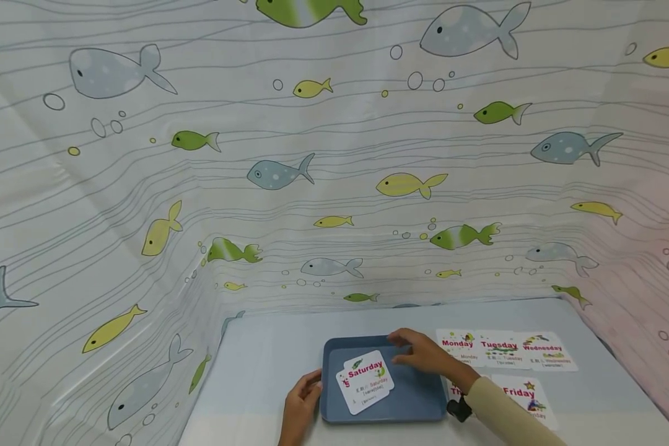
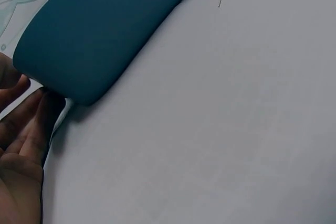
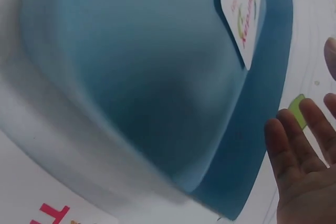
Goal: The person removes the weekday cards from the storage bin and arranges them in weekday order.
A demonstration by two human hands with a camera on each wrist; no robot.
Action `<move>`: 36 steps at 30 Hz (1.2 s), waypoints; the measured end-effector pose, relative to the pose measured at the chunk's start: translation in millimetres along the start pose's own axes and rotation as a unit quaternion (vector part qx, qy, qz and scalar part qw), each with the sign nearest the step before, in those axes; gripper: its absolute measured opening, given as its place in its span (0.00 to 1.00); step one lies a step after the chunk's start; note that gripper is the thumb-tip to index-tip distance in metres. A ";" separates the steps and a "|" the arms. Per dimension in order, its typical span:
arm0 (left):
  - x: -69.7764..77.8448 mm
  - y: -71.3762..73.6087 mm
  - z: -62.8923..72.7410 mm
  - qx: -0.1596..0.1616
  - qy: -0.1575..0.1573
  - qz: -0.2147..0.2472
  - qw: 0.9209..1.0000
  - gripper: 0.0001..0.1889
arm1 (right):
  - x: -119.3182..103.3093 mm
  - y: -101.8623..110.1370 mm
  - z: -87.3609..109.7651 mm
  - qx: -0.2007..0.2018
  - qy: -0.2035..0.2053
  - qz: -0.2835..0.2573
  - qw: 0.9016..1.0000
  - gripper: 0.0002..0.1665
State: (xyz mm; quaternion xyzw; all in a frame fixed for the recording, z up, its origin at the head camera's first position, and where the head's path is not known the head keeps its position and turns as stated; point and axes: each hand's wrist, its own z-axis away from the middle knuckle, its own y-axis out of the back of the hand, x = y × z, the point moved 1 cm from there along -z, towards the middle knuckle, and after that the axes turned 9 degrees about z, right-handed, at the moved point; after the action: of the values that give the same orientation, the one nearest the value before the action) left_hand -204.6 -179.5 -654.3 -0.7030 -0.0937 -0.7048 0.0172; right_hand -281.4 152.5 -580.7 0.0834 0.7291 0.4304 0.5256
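A blue-grey tray (image 1: pixel 415 402) stands on the table, seen from above in the head view. Inside it, toward the left, a Saturday card (image 1: pixel 368 375) lies tilted over another card (image 1: pixel 355 406) that is mostly covered. My left hand (image 1: pixel 301 402) holds the tray by its left side, and the left wrist view shows its fingers (image 2: pixel 39 124) at the tray's corner. Above the tray's right part is my right hand (image 1: pixel 424 353), fingers spread and relaxed, nothing in them. The right wrist view shows that palm beyond the tray wall, apart from the Saturday card.
Right of the tray lie a Monday card (image 1: pixel 458 344), a Tuesday card (image 1: pixel 500 347) and a Wednesday card (image 1: pixel 546 352) in a row. Nearer are a Friday card (image 1: pixel 518 396) and a card partly hidden by my right forearm. Fish-patterned sheeting (image 1: pixel 334 204) surrounds the table.
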 end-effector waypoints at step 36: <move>-1.7 1.1 -0.6 0.000 -0.003 -0.011 1.000 0.16 | -1.8 -33.7 -25.0 -0.038 0.037 0.084 0.995 0.30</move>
State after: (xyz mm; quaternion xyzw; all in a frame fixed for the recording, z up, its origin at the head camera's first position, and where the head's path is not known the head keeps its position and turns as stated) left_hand -205.1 -180.9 -655.9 -0.7038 -0.1016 -0.7031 0.0092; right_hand -290.5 117.2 -601.6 0.1082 0.7217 0.5029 0.4632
